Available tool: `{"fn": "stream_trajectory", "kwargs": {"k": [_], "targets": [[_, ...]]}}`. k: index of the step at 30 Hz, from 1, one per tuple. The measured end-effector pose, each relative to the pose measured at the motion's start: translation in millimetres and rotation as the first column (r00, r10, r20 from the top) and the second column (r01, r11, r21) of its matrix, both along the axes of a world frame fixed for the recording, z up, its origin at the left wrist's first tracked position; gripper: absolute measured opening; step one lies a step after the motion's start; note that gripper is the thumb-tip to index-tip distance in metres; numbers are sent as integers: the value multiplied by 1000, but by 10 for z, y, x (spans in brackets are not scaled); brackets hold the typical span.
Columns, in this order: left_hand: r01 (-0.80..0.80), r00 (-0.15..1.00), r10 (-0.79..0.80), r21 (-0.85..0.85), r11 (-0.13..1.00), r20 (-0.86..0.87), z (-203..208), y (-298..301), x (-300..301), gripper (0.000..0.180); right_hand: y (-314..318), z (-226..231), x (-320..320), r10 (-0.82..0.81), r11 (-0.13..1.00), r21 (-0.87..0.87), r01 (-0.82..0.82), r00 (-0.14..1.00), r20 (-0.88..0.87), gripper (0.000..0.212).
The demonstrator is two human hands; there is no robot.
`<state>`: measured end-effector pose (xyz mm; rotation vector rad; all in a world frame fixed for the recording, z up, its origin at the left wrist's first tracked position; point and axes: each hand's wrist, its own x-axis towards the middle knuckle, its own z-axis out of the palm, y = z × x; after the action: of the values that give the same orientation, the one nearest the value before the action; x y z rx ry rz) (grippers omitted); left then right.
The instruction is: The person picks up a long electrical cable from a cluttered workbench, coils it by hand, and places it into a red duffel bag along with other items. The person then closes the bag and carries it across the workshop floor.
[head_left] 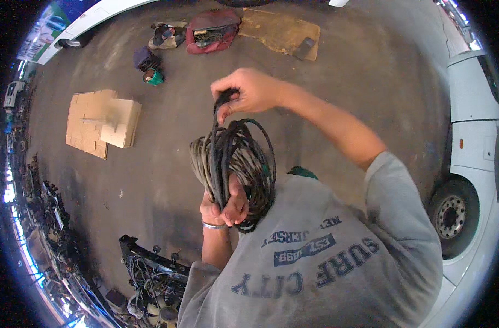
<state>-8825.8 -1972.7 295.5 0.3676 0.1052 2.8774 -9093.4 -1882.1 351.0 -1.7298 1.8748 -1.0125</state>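
Observation:
A thick coil of cable [244, 150], made of many grey and black loops, hangs in front of my chest. My left hand [226, 205] is closed round the lower part of the bundle, its fingers wrapped over the dark strands. A metal band [213, 225] circles that wrist. Above the coil, my right hand [249, 94] pinches several black strands [223, 104] that run down into the bundle. One loose loop bulges out on the coil's right side. Part of the coil is hidden behind my left fingers.
Flattened cardboard [83, 131] lies on the floor at left. Farther off are a green bucket [152, 76], a red bag [212, 27] and a tan board [271, 27]. Wired machine parts [151, 268] stand at lower left. A white vehicle [476, 147] is at right.

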Motion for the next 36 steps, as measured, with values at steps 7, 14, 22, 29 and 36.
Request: {"fn": "stream_trajectory", "kwargs": {"k": [7, 14, 22, 29, 36], "targets": [[-24, 978, 70, 229, 973, -197, 129, -722, -508, 29, -881, -2044, 32, -315, 948, 109, 299, 837, 447, 21], [-354, 770, 495, 376, 857, -402, 675, -1488, -1202, 30, -350, -3237, -323, -305, 892, 430, 142, 891, 337, 41], [-918, 368, 909, -235, 320, -198, 1350, -2159, -1574, 29, 741, -2826, -2144, -679, 693, 502, 517, 702, 214, 54], [-603, 151, 988, -796, 63, -36, 694, -2652, -2415, 32, 125, -1206, -3050, -81, 950, 295, 101, 994, -79, 28], [-553, 513, 843, -689, 468, 161, 52, -2973, -3362, 38, -1228, 213, -3488, 437, 895, 145, -422, 762, -477, 31]]}}
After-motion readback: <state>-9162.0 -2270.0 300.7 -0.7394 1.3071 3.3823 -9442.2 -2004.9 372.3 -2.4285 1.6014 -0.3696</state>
